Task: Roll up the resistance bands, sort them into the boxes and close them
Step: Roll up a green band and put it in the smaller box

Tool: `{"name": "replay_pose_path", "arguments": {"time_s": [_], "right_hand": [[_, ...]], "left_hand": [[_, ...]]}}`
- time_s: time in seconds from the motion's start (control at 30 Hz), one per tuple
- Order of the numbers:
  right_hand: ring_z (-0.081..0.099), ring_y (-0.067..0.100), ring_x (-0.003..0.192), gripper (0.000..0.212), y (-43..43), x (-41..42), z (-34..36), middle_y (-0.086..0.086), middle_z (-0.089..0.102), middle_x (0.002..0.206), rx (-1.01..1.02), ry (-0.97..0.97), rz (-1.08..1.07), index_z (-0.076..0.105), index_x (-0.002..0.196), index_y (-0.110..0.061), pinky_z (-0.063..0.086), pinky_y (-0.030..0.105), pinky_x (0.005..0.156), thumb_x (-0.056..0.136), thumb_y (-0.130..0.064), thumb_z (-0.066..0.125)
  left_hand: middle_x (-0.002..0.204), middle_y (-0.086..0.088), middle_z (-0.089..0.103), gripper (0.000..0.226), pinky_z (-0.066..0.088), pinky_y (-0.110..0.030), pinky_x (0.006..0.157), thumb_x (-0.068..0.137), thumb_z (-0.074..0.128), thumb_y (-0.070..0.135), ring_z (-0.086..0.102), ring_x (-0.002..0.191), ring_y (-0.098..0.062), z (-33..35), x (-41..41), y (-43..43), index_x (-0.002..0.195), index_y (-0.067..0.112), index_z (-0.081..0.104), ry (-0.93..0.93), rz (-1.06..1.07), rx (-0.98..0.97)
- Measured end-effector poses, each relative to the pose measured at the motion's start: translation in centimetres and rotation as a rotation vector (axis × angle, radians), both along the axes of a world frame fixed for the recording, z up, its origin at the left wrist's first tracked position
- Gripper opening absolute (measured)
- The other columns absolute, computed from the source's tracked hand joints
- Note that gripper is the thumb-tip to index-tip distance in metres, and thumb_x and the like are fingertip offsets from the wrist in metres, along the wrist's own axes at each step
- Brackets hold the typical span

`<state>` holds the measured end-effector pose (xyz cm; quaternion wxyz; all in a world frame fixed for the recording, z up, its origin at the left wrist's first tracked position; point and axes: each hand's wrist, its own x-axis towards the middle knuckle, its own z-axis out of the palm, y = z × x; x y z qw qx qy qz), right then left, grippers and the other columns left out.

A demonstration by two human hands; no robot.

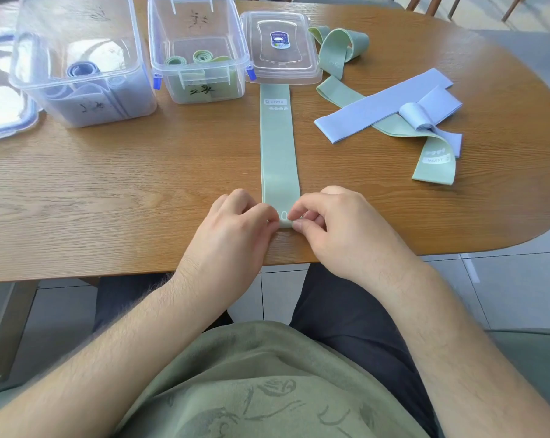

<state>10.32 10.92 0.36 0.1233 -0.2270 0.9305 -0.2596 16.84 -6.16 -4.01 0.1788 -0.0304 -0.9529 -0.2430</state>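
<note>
A long pale-green elastic resistance band (278,147) lies flat and straight on the oval wooden table (109,184). It runs from near the front edge away to a clear plastic lid (281,71), which its far end meets. The left hand (235,226) and the right hand (340,229) come together at the band's near end, fingers curled, each pinching a side of the small first fold there. Left of the lid stands an open clear plastic box with blue latches (172,90) holding rolled green bands (202,56). Further left, a larger clear plastic box (61,112) holds lilac-blue bands (82,71). To the right lie loose bands — a flat lilac-blue band (384,105) crossing over a green band marked HEAVY (435,162) — with a curled green band (343,45) behind them.
</note>
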Motion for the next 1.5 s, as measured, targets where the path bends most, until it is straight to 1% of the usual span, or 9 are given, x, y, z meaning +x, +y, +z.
{"name": "replay_pose_path", "arguments": {"time_s": [0.13,0.23,0.33,0.4,0.63,0.83,1.07,1.3,1.5], "right_hand": [[0.056,0.007,0.092,0.015,-0.1,-0.1,0.1,-0.011,0.057,0.099,0.013,-0.005,-0.001,0.072,0.107,-0.032,0.054,0.033,0.083,0.100,-0.028,0.058],[0.057,0.008,0.092,0.015,-0.2,-0.2,0.2,-0.010,0.059,0.099,0.014,-0.004,0.002,0.071,0.106,-0.032,0.055,0.034,0.083,0.099,-0.027,0.059],[0.057,0.007,0.088,0.011,-0.2,-0.2,0.3,-0.012,0.059,0.093,0.008,-0.002,0.009,0.065,0.106,-0.034,0.056,0.034,0.080,0.099,-0.027,0.060],[0.057,0.005,0.085,0.009,-0.2,-0.2,0.2,-0.014,0.059,0.090,-0.003,-0.003,0.008,0.061,0.103,-0.035,0.056,0.033,0.078,0.099,-0.027,0.059],[0.057,0.005,0.086,0.008,-0.1,-0.3,0.1,-0.014,0.057,0.094,-0.029,-0.029,-0.017,0.067,0.102,-0.035,0.056,0.033,0.081,0.096,-0.032,0.063],[0.059,0.005,0.091,0.011,-0.4,-0.3,-0.2,-0.012,0.059,0.097,-0.056,-0.011,-0.078,0.071,0.104,-0.033,0.056,0.033,0.083,0.097,-0.030,0.064],[0.059,0.003,0.087,0.014,-0.6,0.1,-0.2,-0.014,0.060,0.095,-0.083,0.016,-0.126,0.070,0.108,-0.030,0.056,0.029,0.082,0.095,-0.026,0.068],[0.060,0.000,0.081,0.008,-0.4,0.3,-0.1,-0.016,0.060,0.093,-0.066,0.008,-0.117,0.070,0.098,-0.031,0.056,0.024,0.075,0.092,-0.025,0.071],[0.059,0.000,0.081,0.005,-0.3,0.3,0.0,-0.015,0.060,0.092,-0.068,-0.008,-0.123,0.072,0.091,-0.031,0.053,0.021,0.072,0.091,-0.026,0.073]], "left_hand": [[0.087,-0.006,0.054,0.020,0.045,-0.039,0.078,0.098,0.056,0.022,0.054,0.076,-0.029,-0.1,0.0,0.1,0.095,0.010,0.071,0.036,-0.014,-0.038],[0.090,-0.003,0.055,0.011,0.047,-0.038,0.079,0.095,0.065,0.021,0.053,0.080,-0.027,0.0,0.2,-0.1,0.102,0.013,0.069,0.006,-0.041,-0.014],[0.092,0.001,0.055,0.012,0.047,-0.038,0.081,0.090,0.074,0.021,0.053,0.083,-0.025,0.0,0.0,-0.4,0.101,0.016,0.070,-0.028,-0.052,0.012],[0.089,0.001,0.055,0.006,0.048,-0.040,0.079,0.094,0.070,0.020,0.053,0.082,-0.025,0.1,-0.3,-0.5,0.098,0.016,0.071,-0.018,-0.051,0.013],[0.089,-0.002,0.054,0.017,0.048,-0.040,0.079,0.097,0.059,0.025,0.054,0.081,-0.027,0.0,-0.8,-0.3,0.097,0.013,0.072,0.007,-0.023,-0.003],[0.086,-0.004,0.054,0.026,0.049,-0.040,0.076,0.099,0.052,0.031,0.054,0.078,-0.029,0.1,-0.6,0.0,0.101,0.018,0.074,0.003,0.037,-0.005],[0.090,-0.005,0.060,0.018,0.046,-0.033,0.079,0.091,0.072,0.013,0.059,0.083,-0.031,-0.1,0.0,0.3,0.107,0.017,0.075,-0.033,0.071,0.039],[0.091,0.001,0.057,0.016,0.037,-0.022,0.078,0.090,0.074,0.015,0.055,0.086,-0.022,-0.1,0.3,0.1,0.105,0.021,0.076,-0.034,0.055,0.063],[0.090,0.001,0.057,0.015,0.041,-0.028,0.073,0.088,0.077,0.014,0.057,0.083,-0.022,0.0,0.3,0.3,0.100,0.021,0.077,-0.013,0.058,0.091]]}}
